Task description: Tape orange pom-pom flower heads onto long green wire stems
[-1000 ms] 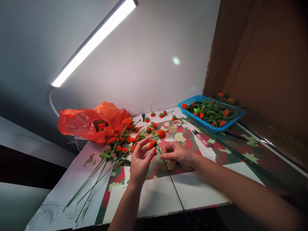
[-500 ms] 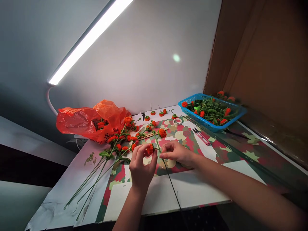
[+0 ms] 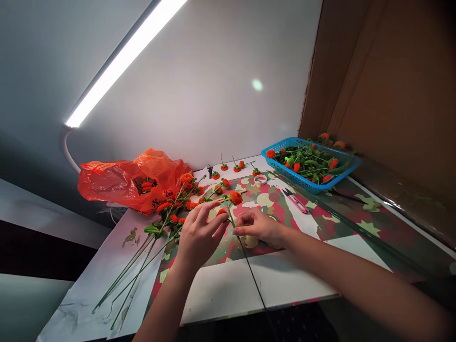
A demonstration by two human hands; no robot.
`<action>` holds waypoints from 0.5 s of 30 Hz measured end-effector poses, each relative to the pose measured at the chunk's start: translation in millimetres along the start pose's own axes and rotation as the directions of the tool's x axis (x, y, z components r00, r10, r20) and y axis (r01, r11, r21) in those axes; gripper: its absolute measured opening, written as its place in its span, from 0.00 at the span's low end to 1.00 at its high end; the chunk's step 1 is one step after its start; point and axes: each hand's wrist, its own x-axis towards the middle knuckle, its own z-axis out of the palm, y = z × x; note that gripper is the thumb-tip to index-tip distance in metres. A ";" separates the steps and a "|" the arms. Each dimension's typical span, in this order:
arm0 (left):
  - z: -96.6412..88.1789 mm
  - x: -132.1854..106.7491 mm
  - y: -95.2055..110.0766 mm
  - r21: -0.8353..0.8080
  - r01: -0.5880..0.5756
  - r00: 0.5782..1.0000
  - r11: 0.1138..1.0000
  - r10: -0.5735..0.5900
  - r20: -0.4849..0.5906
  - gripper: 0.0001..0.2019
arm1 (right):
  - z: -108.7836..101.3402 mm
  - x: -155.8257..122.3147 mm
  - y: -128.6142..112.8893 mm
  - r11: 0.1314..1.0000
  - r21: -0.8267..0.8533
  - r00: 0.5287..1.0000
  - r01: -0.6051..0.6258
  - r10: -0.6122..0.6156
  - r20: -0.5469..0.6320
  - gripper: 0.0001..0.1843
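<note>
A long green stem [image 3: 245, 256] topped by an orange fluffy artificial flower [image 3: 235, 198] slants between my hands. My right hand [image 3: 258, 227] pinches this stem below the bloom with thumb and forefinger. Just left of the stem is my left hand [image 3: 201, 232], its thumb and a finger closed near a second, smaller orange flower [image 3: 221, 212]; another finger is raised over it. That flower is partly hidden by the fingers, and its short stalk meets the long stem. Several finished flower stems [image 3: 142, 254] lie left of my left hand.
A blue basket [image 3: 309, 185] of orange flowers and greenery stands at the back right. Pink-handled snips [image 3: 297, 202] and a tape roll [image 3: 260, 179] lie on the camouflage-patterned mat [image 3: 342, 216]. Several small blooms [image 3: 237, 168] sit by the wall, near a red plastic bag [image 3: 107, 183].
My left hand has shifted left and turned, with one finger lifted off the smaller flower, which now sits closer to the long stem. My right hand keeps its pinch. The view has shifted slightly.
</note>
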 end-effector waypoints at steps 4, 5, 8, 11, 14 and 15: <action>-0.9 2.4 -1.1 0.053 -0.071 0.997 0.996 0.069 0.045 0.06 | 0.1 0.4 0.0 1.000 -0.009 1.000 -0.018 0.018 0.004 0.16; -1.3 3.2 -0.8 0.061 -0.084 0.995 0.995 0.081 0.057 0.06 | 0.2 0.4 0.1 1.000 -0.005 1.000 -0.021 0.021 0.006 0.16; -3.0 6.4 1.0 0.075 -0.117 0.991 0.990 0.112 0.079 0.06 | 0.8 -0.4 -0.3 0.999 0.015 0.999 -0.036 0.036 0.007 0.16; -4.5 10.8 2.2 0.082 -0.133 0.989 0.988 0.127 0.072 0.05 | 1.4 -1.7 -1.8 0.999 0.031 0.999 -0.043 0.043 0.002 0.15; -3.8 13.2 1.6 0.072 -0.126 0.991 0.989 0.122 0.061 0.05 | 1.9 -1.9 -3.3 0.998 0.043 0.999 -0.041 0.042 -0.009 0.16; -2.9 12.3 2.0 0.054 -0.106 0.993 0.993 0.103 0.055 0.05 | 1.9 -1.5 -3.3 0.998 0.050 0.999 -0.040 0.040 -0.013 0.16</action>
